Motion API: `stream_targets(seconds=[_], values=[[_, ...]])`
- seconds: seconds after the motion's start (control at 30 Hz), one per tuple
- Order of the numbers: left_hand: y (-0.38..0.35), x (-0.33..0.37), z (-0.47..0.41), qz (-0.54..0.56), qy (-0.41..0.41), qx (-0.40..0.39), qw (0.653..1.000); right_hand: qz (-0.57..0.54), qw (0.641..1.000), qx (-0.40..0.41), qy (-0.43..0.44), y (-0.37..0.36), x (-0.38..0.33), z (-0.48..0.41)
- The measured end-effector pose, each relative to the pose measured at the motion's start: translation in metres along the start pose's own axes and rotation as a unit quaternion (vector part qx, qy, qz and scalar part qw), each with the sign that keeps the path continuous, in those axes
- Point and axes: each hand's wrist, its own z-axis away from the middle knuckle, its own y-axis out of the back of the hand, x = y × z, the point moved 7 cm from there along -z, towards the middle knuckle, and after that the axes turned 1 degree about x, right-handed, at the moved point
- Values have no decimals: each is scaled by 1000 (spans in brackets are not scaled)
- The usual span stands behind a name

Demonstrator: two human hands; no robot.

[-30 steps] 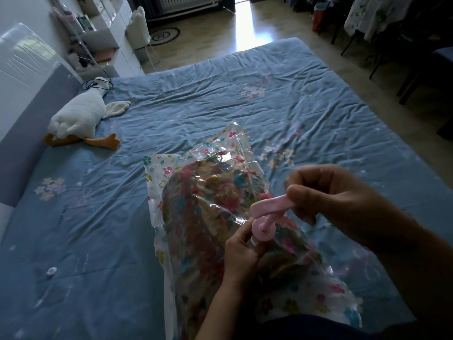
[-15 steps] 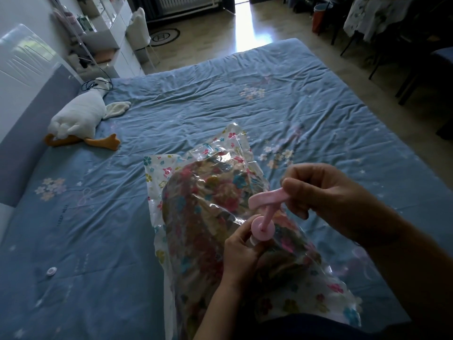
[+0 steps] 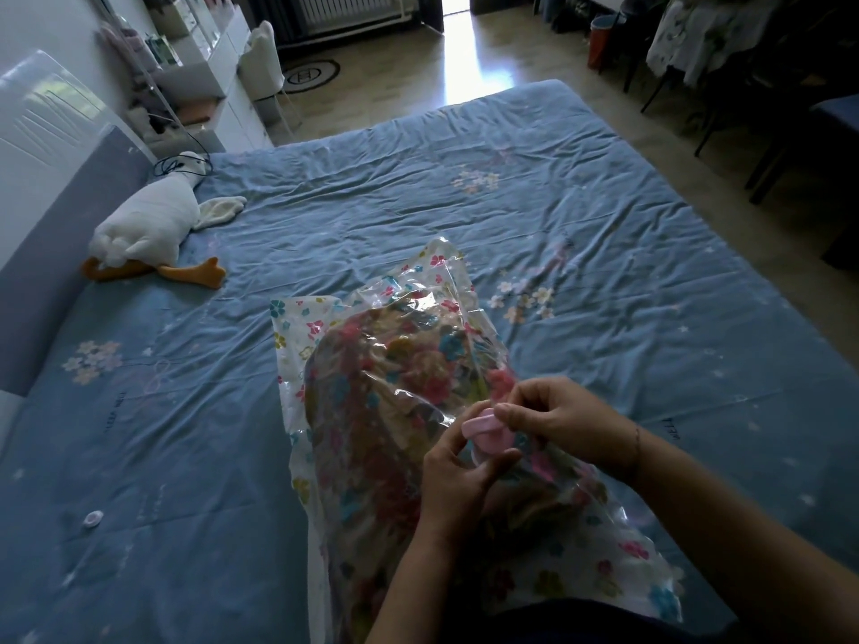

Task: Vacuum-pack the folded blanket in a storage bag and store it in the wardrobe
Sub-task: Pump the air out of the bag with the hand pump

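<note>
A clear storage bag point(image 3: 297, 346) printed with small flowers lies on the blue bed in front of me. Inside it shows a folded floral blanket point(image 3: 395, 392). A small pink hand pump point(image 3: 485, 432) stands on the bag's valve. My right hand point(image 3: 553, 420) grips the pump's handle, which sits low, close to the pump body. My left hand point(image 3: 458, 476) pinches the pump's base against the bag. The valve itself is hidden under the pump and my fingers.
A white plush goose point(image 3: 148, 225) lies at the left by the grey headboard point(image 3: 56, 253). A small round cap point(image 3: 91, 518) rests on the blue sheet point(image 3: 604, 216) at lower left. White shelving point(image 3: 209, 72) and dark chairs point(image 3: 790, 113) stand beyond the bed.
My right hand has pushed the pink pump handle down from its raised position to near the pump body. My left hand stays at the pump's base.
</note>
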Motion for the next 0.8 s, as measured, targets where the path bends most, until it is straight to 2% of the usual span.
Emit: stream_targets(seconds=[0.1,0.23,0.3,0.4,0.47,0.57,0.7,0.73,0.8], values=[[1,0,0,-21,1,-6,1000,-56,997,-3,60,4,-44,15],[-2,-6,1,-13,18,-10,1000,-180,970,-38,158,20,-106,36],[-3,-6,1,-8,20,-5,1000,-179,972,-32,148,22,-92,33],[-5,-6,1,-9,10,-8,1000,-68,997,-24,38,9,-30,19],[-6,-9,2,-4,18,-12,1000,-17,999,-18,-23,3,4,14],[-4,-7,-2,-9,11,-13,1000,-18,999,-2,29,8,-16,16],[-4,-8,-3,-13,21,-14,1000,-183,972,-42,144,21,-79,28],[-5,-9,-3,-13,25,-10,1000,-206,966,-45,153,23,-79,28],[-6,-13,-2,-9,28,-4,1000,-153,981,-18,115,20,-54,21]])
